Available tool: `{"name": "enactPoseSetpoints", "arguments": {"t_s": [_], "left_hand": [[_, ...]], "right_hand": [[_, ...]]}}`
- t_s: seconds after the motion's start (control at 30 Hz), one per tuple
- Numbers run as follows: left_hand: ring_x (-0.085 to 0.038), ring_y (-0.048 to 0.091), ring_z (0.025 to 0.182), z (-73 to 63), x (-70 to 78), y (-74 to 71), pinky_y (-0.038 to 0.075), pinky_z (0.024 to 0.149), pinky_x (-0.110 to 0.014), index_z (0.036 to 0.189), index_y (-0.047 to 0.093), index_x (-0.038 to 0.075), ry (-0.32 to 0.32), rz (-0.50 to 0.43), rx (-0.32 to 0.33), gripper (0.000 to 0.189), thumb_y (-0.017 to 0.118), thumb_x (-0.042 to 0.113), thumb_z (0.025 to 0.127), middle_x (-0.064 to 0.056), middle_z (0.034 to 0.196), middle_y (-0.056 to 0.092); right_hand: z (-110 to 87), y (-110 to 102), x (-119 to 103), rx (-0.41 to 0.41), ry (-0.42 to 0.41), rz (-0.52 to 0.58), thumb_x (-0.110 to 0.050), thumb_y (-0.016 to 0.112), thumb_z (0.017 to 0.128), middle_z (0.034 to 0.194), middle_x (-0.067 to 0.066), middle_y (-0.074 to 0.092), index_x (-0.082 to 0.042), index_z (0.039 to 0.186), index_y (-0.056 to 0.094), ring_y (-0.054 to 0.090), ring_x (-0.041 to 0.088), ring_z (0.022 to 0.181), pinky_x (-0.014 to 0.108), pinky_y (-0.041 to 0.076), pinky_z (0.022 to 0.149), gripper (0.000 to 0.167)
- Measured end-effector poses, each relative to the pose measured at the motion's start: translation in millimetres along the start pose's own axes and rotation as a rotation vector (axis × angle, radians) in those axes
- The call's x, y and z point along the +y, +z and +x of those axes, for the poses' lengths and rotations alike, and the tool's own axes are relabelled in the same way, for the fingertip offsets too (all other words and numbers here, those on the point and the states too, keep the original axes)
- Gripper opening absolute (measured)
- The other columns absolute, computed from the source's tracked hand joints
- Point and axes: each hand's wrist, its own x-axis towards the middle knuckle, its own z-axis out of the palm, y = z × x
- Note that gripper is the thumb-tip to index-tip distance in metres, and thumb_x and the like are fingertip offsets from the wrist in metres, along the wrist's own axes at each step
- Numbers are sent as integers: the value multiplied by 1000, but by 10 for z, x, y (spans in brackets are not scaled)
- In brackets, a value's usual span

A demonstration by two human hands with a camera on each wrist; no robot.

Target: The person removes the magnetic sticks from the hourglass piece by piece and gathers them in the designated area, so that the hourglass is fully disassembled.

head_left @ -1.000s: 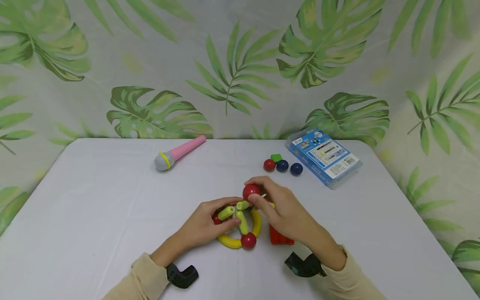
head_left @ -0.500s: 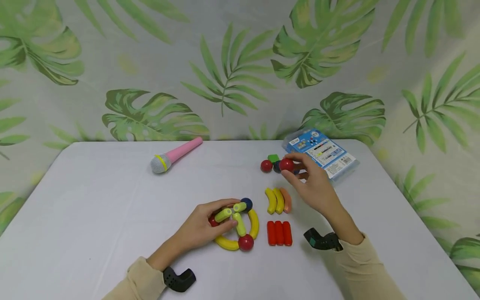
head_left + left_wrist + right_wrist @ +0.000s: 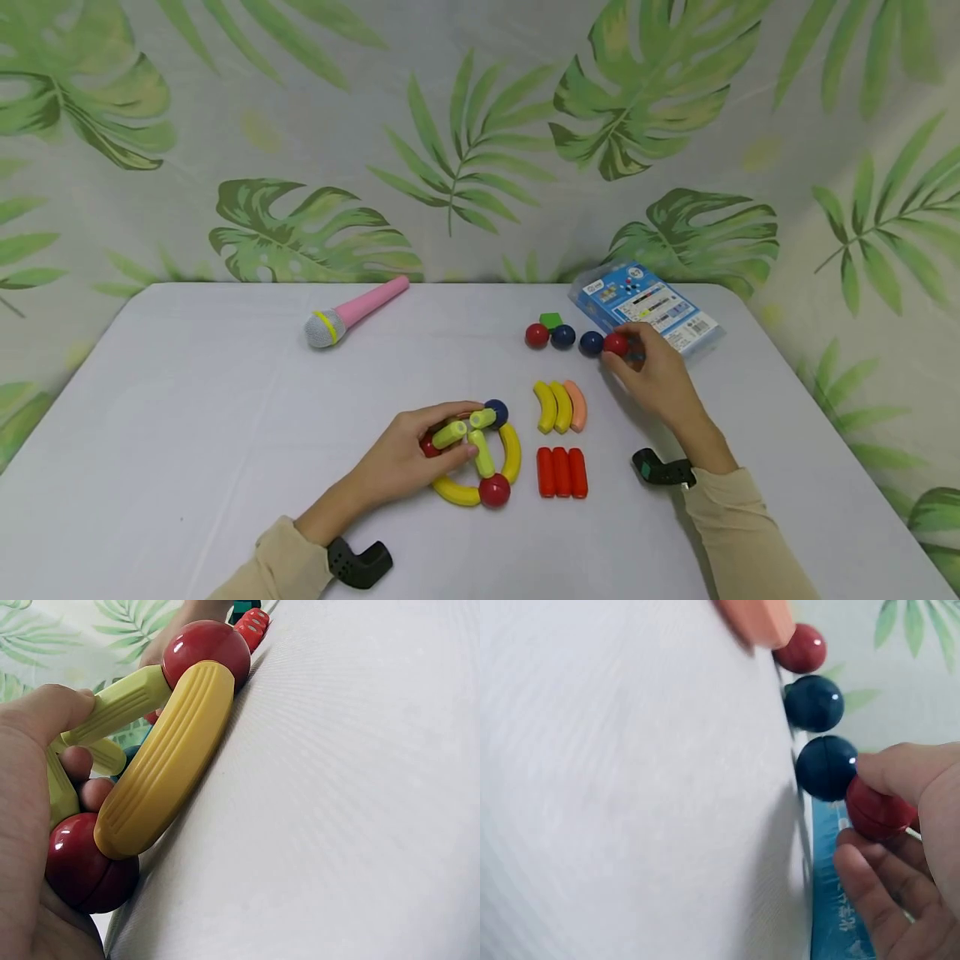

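In the head view my left hand (image 3: 415,454) grips a ring-shaped build of balls and rods. Its yellow curved rod (image 3: 172,761), light green rod (image 3: 124,701) and red corner ball (image 3: 206,652) show in the left wrist view; a dark blue corner ball (image 3: 496,413) sits at the far side. The thumb lies on a light green rod. At the back right, my right hand (image 3: 656,371) holds a loose red ball (image 3: 877,808) between thumb and fingers, right beside a dark blue ball (image 3: 826,768). Fingers partly cover that red ball.
Another red ball (image 3: 537,336), a second blue ball (image 3: 563,337) and a green block (image 3: 551,320) lie at the back. Nearer are yellow curved rods (image 3: 553,407), an orange one (image 3: 576,406) and red rods (image 3: 562,472). A blue package (image 3: 645,300) and toy microphone (image 3: 356,312) lie farther back.
My right hand has carried the red ball from above the build to the back right, to the end of the row of balls. My left hand stays on the build.
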Motion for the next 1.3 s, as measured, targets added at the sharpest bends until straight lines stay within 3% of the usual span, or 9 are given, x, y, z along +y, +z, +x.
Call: {"name": "enactPoseSetpoints", "arguments": {"t_s": [0.17, 0.37, 0.63, 0.97, 1.1, 1.3], "left_hand": [[-12, 64, 116, 5, 1, -1, 54, 101, -28, 140, 64, 21, 8, 2, 5, 47, 77, 26, 95, 3, 136, 67], [-12, 63, 117, 0, -2, 0, 53, 102, -28, 140, 63, 22, -8, 0, -2, 47, 76, 28, 96, 4, 137, 66], [-13, 63, 117, -1, -9, -1, 53, 102, -27, 140, 64, 22, -10, -1, 0, 47, 76, 29, 96, 3, 137, 67], [-12, 64, 116, 0, -13, -2, 54, 101, -27, 140, 64, 22, -2, 1, 0, 46, 77, 27, 95, 5, 136, 67], [-12, 64, 115, 5, -15, 2, 54, 100, -27, 140, 63, 22, 5, 3, -1, 47, 77, 26, 96, 4, 136, 67], [-12, 64, 114, 4, -17, 7, 54, 99, -27, 140, 63, 20, 9, 1, 3, 47, 76, 26, 96, 2, 135, 68]], "right_hand": [[21, 7, 59, 26, -54, -74, -10, 74, 95, 124, 25, 61, 4, 133, 55, 61, 37, 106, 53, 55, 89, 44], [14, 29, 95, 57, -93, -186, -9, 78, 92, 123, 22, 60, -1, 127, 65, 56, 31, 91, 43, 49, 74, 39], [6, 38, 87, 86, -107, -168, -2, 76, 91, 130, 24, 57, -1, 129, 64, 60, 33, 92, 47, 54, 78, 40], [-27, -45, -162, 192, -261, -112, 2, 78, 88, 106, 16, 71, -1, 120, 69, 65, 22, 78, 31, 54, 65, 33], [-77, -38, -462, 143, -336, -52, 2, 79, 88, 105, 12, 73, -2, 119, 70, 63, 17, 78, 27, 54, 65, 33], [-214, 138, -895, -92, -398, -6, -6, 82, 88, 106, 5, 73, -9, 121, 71, 61, 10, 81, 26, 57, 66, 35]]}}
